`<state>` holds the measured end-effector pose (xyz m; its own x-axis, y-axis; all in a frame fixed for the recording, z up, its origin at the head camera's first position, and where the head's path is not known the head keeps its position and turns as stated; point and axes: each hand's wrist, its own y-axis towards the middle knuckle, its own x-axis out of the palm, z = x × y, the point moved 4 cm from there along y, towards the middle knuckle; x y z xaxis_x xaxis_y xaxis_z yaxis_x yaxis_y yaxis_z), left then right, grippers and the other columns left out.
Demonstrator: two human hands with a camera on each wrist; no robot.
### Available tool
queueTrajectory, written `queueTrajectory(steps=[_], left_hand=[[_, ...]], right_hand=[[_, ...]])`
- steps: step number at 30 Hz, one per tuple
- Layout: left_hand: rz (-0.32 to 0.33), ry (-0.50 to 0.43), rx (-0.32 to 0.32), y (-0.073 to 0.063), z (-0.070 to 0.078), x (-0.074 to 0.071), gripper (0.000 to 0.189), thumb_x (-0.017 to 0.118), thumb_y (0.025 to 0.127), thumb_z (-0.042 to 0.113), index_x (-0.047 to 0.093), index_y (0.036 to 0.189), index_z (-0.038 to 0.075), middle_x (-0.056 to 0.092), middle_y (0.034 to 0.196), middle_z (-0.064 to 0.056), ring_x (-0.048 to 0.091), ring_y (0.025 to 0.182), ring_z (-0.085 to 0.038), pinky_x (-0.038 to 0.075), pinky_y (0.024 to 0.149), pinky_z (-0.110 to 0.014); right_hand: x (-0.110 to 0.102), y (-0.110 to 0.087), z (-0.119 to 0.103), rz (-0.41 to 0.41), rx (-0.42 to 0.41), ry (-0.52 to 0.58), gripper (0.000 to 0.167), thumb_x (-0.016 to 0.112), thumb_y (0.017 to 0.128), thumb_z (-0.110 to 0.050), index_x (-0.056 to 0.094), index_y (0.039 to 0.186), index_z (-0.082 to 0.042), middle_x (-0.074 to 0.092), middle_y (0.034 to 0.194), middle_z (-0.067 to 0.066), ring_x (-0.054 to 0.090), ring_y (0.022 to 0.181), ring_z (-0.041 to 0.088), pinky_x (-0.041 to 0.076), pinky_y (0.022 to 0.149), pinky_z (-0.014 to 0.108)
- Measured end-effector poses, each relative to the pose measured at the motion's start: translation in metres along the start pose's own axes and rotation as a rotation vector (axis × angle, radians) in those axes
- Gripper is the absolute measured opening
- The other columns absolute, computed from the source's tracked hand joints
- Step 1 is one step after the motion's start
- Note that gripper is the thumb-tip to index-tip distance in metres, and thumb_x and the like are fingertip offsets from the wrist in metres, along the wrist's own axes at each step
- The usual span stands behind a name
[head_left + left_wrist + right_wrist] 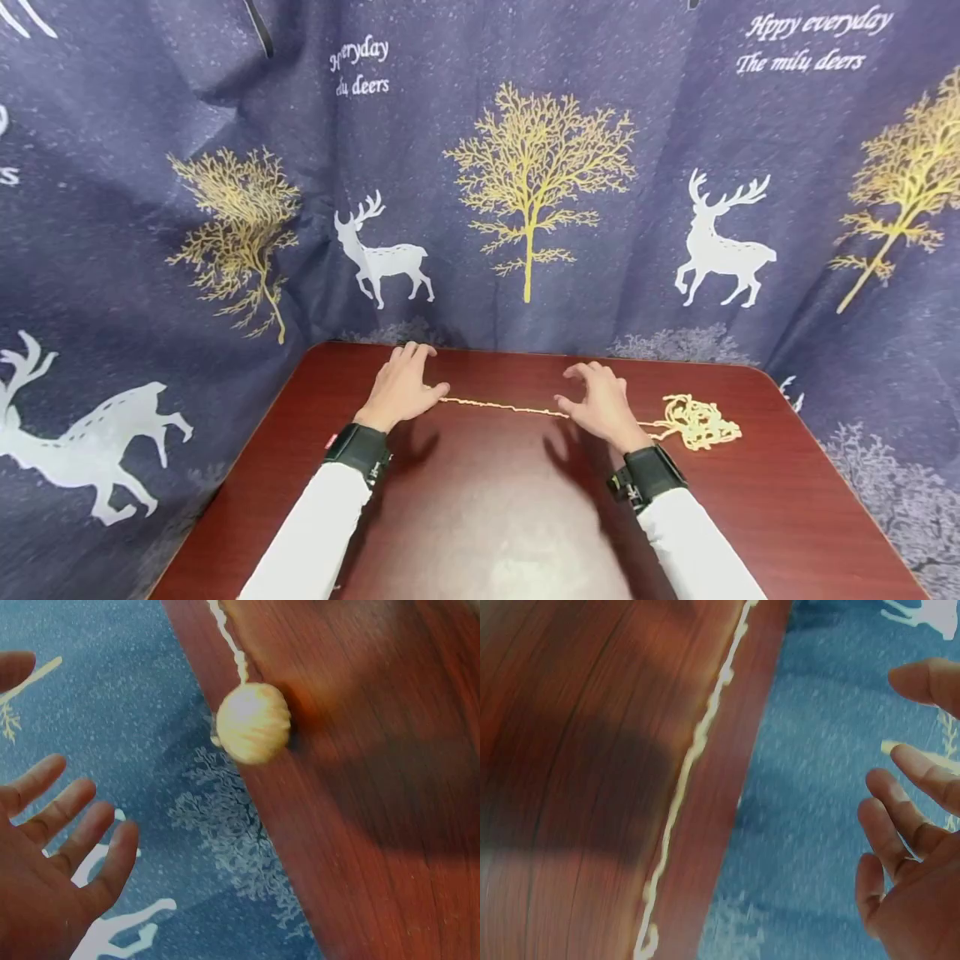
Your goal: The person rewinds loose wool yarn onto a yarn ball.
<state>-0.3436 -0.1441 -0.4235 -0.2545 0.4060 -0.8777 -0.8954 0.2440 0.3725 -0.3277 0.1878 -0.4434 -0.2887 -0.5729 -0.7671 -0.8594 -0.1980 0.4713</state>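
Hovering above the far half of the dark red-brown, wood-grain surface (517,517), both hands show apart from each other in my head view. I read the left hand (405,385) as spread, its fingers slightly bent and gripping nothing. I read the right hand (602,402) likewise: fingers parted, thumb clear of them, nothing pinched.

A thin, cream-coloured, bumpy yarn strand (498,407) lies nearly straight, left to right, across the far part of the surface. At its left end, my left wrist view shows a pale yellow, ridged, round ball (253,724) close to the far edge; the left hand largely hides it from the head camera. Toward the right, the strand passes behind the right hand and reaches a loose, looped, cream-coloured yarn tangle (699,423), located to the right of that hand. My right wrist view confirms a gap between fingers and strand.

A black wrist unit (358,454) sits at the left white sleeve (311,533). Beyond the surface hangs a dark blue fabric curtain (577,50) printed with white deer and golden trees.
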Motion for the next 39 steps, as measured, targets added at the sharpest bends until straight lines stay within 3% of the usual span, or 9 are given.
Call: queueTrajectory(steps=[6, 15, 23, 32, 39], left_hand=[[-0.071, -0.027, -0.068, -0.002, -0.015, 0.001, 0.06, 0.075, 0.081, 0.041, 0.057, 0.129, 0.01, 0.058, 0.122, -0.011, 0.052, 0.114, -0.033, 0.054, 0.085, -0.053], [-0.135, -0.108, -0.126, -0.009, -0.031, 0.012, 0.055, 0.078, 0.079, 0.036, 0.06, 0.124, 0.011, 0.061, 0.113, -0.013, 0.056, 0.104, -0.028, 0.053, 0.078, -0.054], [-0.167, -0.137, -0.153, -0.008, -0.046, 0.022, 0.053, 0.079, 0.079, 0.036, 0.062, 0.121, 0.009, 0.062, 0.112, -0.013, 0.058, 0.101, -0.028, 0.053, 0.082, -0.051], [-0.19, -0.131, -0.157, -0.004, -0.052, 0.034, 0.043, 0.079, 0.077, 0.035, 0.063, 0.11, 0.013, 0.062, 0.105, -0.007, 0.058, 0.095, -0.024, 0.054, 0.075, -0.047], [-0.205, -0.082, -0.162, 0.0, -0.056, 0.044, 0.044, 0.078, 0.074, 0.035, 0.062, 0.109, 0.014, 0.059, 0.104, -0.007, 0.055, 0.099, -0.029, 0.054, 0.072, -0.048]], right_hand=[[0.028, 0.017, -0.024, -0.069, -0.021, 0.107, 0.035, 0.084, 0.075, -0.022, 0.068, 0.104, -0.01, 0.061, 0.092, 0.007, 0.061, 0.089, 0.029, 0.049, 0.08, 0.046], [0.076, 0.038, -0.068, -0.181, -0.024, 0.188, 0.032, 0.084, 0.074, -0.023, 0.071, 0.1, -0.01, 0.063, 0.092, 0.006, 0.061, 0.085, 0.024, 0.052, 0.072, 0.038], [0.111, 0.05, -0.086, -0.249, -0.023, 0.187, 0.029, 0.086, 0.072, -0.019, 0.072, 0.095, -0.009, 0.062, 0.089, 0.002, 0.059, 0.083, 0.02, 0.052, 0.07, 0.037], [0.134, 0.058, -0.094, -0.288, -0.049, 0.17, 0.027, 0.084, 0.07, -0.02, 0.071, 0.092, -0.01, 0.059, 0.089, 0.002, 0.06, 0.084, 0.021, 0.052, 0.069, 0.038], [0.153, 0.066, -0.098, -0.344, -0.04, 0.057, 0.027, 0.086, 0.073, -0.027, 0.072, 0.093, -0.015, 0.06, 0.091, -0.001, 0.057, 0.092, 0.022, 0.045, 0.075, 0.042]])
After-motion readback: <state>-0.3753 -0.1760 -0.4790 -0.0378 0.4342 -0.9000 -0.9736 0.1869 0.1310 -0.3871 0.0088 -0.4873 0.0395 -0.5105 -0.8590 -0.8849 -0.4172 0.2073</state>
